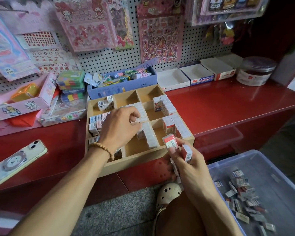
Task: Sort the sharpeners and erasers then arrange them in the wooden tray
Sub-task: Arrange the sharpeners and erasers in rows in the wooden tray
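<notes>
The wooden tray (189, 140) with several compartments sits on the red counter, most compartments partly lined with rows of small white boxed erasers (169, 106). My left hand (117, 126) reaches over the tray's middle and pinches a small white eraser (134, 120) at the end of a row. My right hand (186, 159) hovers at the tray's near right corner and grips several erasers, a red-and-white one (170, 141) uppermost. Small sharpeners (106, 103) stand in the far left compartment.
A translucent blue bin (266, 160) with several loose erasers (242, 193) stands low at the right. A phone (17, 161) lies on the counter at the left. Open white boxes (174, 79), a lavender box (123, 86) and a plastic jar (255, 70) line the pegboard wall.
</notes>
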Tool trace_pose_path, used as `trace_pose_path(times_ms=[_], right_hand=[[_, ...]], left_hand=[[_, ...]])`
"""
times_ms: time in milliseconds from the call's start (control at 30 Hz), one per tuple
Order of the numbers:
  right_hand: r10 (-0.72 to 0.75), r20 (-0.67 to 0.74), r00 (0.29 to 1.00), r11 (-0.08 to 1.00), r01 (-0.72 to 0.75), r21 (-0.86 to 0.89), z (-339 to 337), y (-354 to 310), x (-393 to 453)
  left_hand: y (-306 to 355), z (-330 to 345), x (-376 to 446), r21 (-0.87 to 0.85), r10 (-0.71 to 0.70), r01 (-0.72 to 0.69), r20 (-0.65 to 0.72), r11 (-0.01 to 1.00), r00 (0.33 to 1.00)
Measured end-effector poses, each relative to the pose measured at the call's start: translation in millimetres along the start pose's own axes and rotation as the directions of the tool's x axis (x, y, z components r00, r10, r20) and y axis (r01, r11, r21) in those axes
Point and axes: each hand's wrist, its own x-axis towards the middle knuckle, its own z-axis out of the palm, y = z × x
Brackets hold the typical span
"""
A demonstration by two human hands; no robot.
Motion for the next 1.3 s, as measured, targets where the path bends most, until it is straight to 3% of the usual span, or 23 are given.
trace_pose_path(times_ms=[67, 133, 233, 433, 567, 733, 833, 967, 1200, 1300], right_hand=[[0.001, -0.005, 1.000, 1.000, -0.001, -0.012, -0.4, -0.9, 0.1], [0.000, -0.003, 1.000, 1.000, 0.000, -0.020, 0.5, -2.1, -0.6], [0.003, 0.011, 1.000, 1.000, -0.003, -0.014, 0.7, -5.2, -3.4], [0.095, -0.059, 0.994, 0.991, -0.089, 0.099, -1.0, -7.2, -4.8], [0.208, -0.201, 0.957, 0.958, -0.157, 0.242, -3.9, -5.0, 2.3], [0.300, -0.178, 0.937, 0.909, -0.224, 0.353, -7.3, -11.3, 3.6], [0.297, -0.204, 0.933, 0.882, -0.186, 0.433, -14.1, -9.3, 3.6], [0.258, -0.296, 0.920, 0.949, -0.183, 0.258, -21.3, -6.0, 3.4], [0.189, -0.320, 0.928, 0.945, -0.083, 0.316, -27.9, -4.4, 1.8], [0.137, -0.304, 0.943, 0.955, -0.045, 0.293, -29.0, -3.2, 0.0]], left_hand=[[17.1, -6.6, -7.9, -0.265, -0.001, 0.018, 0.064, 0.964, 0.998], [35.5, -6.9, -19.8, -0.489, 0.038, 0.090, 0.246, 0.867, 0.969], [48.4, -0.6, -31.4, -0.535, 0.120, 0.108, 0.373, 0.838, 0.920], [44.5, 3.1, -25.3, -0.653, 0.121, 0.258, 0.476, 0.713, 0.871], [43.4, 4.1, -3.8, -0.562, 0.072, 0.163, 0.373, 0.811, 0.925], [52.9, 24.7, 19.6, -0.236, 0.105, -0.028, 0.323, 0.971, 0.941], [56.6, 40.4, 26.2, -0.153, 0.150, -0.107, 0.309, 0.982, 0.939], [56.4, 55.3, 25.5, -0.060, 0.192, -0.183, 0.299, 0.981, 0.935], [53.2, 58.1, 24.3, -0.037, 0.194, -0.192, 0.286, 0.981, 0.938], [54.0, 46.9, 21.7, -0.118, 0.166, -0.143, 0.218, 0.983, 0.962]])
